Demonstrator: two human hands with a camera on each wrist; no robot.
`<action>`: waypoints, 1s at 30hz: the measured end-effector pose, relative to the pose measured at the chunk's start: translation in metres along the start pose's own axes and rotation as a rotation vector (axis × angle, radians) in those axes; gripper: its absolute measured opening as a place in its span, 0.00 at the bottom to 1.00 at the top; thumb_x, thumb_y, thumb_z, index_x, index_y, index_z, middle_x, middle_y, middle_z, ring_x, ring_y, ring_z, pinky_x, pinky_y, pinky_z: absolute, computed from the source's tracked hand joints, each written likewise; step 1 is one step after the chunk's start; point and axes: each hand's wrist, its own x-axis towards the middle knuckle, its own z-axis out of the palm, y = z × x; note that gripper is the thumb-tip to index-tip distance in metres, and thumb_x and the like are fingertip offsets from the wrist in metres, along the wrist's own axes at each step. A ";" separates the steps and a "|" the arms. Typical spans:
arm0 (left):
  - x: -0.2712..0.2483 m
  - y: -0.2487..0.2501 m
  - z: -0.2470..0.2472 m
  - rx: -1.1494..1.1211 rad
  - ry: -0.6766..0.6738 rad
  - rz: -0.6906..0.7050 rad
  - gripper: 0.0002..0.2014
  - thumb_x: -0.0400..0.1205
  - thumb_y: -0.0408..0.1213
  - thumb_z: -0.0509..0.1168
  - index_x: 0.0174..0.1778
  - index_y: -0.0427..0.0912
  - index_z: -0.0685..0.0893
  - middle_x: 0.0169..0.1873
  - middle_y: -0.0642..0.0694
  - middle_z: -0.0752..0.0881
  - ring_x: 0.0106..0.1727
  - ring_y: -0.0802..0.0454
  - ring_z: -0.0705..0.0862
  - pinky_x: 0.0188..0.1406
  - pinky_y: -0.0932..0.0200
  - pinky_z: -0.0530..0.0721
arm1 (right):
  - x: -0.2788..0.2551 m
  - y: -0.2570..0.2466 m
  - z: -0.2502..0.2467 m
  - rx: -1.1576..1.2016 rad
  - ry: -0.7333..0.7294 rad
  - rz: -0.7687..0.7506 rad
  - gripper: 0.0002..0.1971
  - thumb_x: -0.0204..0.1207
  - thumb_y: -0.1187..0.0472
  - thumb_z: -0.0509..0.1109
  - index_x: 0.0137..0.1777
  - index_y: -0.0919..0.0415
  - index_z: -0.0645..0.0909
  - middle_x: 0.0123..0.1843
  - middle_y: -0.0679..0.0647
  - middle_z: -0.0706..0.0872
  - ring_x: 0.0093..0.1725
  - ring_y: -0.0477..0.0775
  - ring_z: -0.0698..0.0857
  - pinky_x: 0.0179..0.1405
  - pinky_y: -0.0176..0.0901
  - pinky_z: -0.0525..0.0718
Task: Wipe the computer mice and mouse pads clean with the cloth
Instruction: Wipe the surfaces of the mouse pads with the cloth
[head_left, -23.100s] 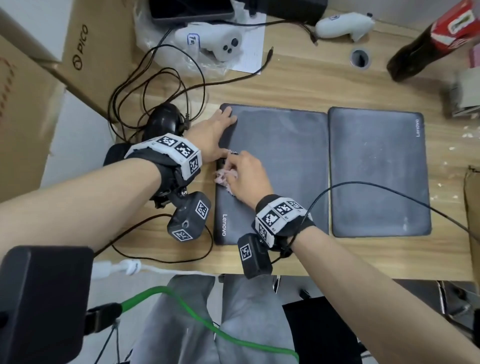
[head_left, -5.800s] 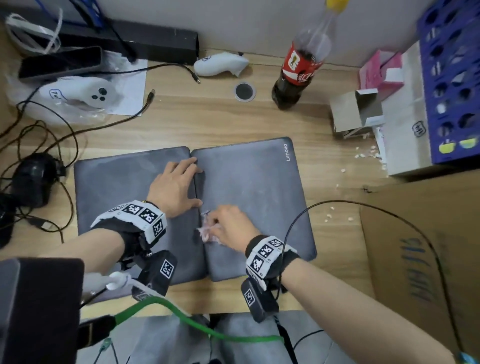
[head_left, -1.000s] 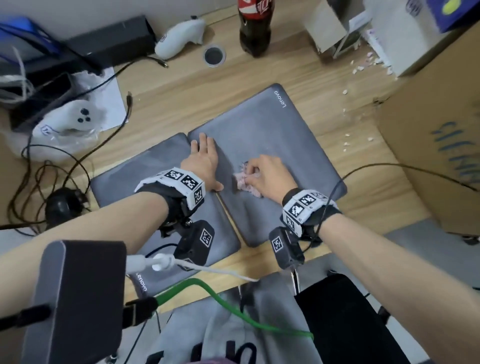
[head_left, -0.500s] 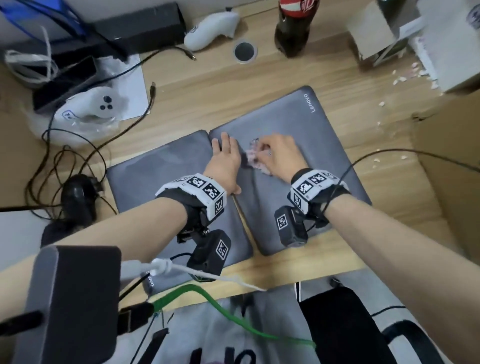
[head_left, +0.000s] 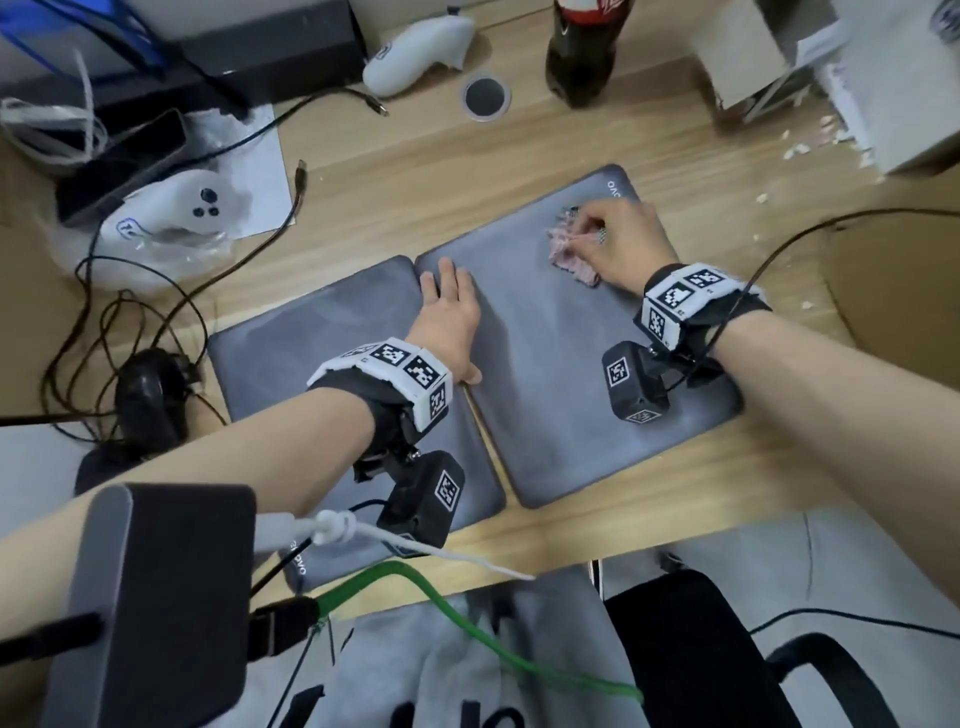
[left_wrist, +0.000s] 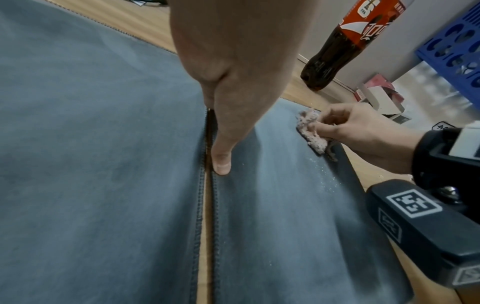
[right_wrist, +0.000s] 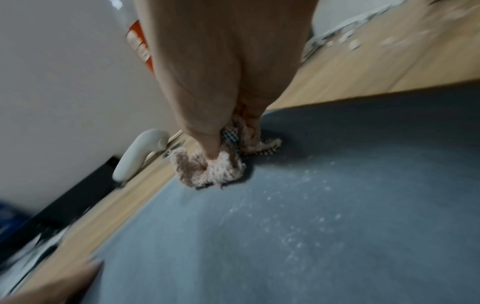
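Two grey mouse pads lie side by side on the wooden desk: the left pad (head_left: 311, 364) and the right pad (head_left: 561, 374). My right hand (head_left: 613, 239) grips a small pinkish cloth (head_left: 569, 252) and presses it onto the right pad near its far edge; in the right wrist view the cloth (right_wrist: 210, 166) is bunched under my fingers, with white specks on the pad (right_wrist: 337, 226) behind it. My left hand (head_left: 449, 312) lies flat with straight fingers on the right pad's near-left edge, by the seam (left_wrist: 207, 185). A black mouse (head_left: 150, 389) sits among cables at the left.
A cola bottle (head_left: 582, 47) stands at the desk's back edge beside a round cable hole (head_left: 485, 96). White controllers (head_left: 415, 52) (head_left: 171, 208) and tangled cables (head_left: 130, 291) fill the left. Cardboard boxes (head_left: 893, 291) and white crumbs (head_left: 800, 145) are at the right.
My right hand has slid the cloth away from my left hand toward the right pad's far right part. The left hand stays flat at the seam.
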 end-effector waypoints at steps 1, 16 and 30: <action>0.001 0.000 0.001 -0.005 -0.003 -0.005 0.62 0.73 0.44 0.80 0.83 0.27 0.38 0.84 0.28 0.37 0.85 0.27 0.41 0.83 0.44 0.58 | -0.003 0.003 -0.002 0.006 0.022 0.020 0.02 0.72 0.57 0.73 0.42 0.53 0.85 0.49 0.55 0.89 0.52 0.57 0.85 0.53 0.47 0.82; -0.003 0.013 -0.005 -0.068 0.004 -0.079 0.60 0.70 0.37 0.83 0.83 0.25 0.43 0.84 0.30 0.39 0.85 0.28 0.43 0.79 0.40 0.64 | -0.165 0.023 0.047 0.060 -0.147 0.029 0.05 0.71 0.59 0.77 0.45 0.58 0.87 0.49 0.54 0.89 0.50 0.55 0.85 0.49 0.41 0.76; 0.003 0.011 0.007 -0.194 0.052 -0.051 0.65 0.71 0.53 0.79 0.84 0.28 0.36 0.84 0.30 0.35 0.84 0.27 0.36 0.85 0.40 0.48 | -0.059 -0.013 0.043 0.105 -0.001 -0.010 0.02 0.71 0.59 0.74 0.40 0.55 0.84 0.45 0.54 0.89 0.48 0.56 0.84 0.45 0.41 0.76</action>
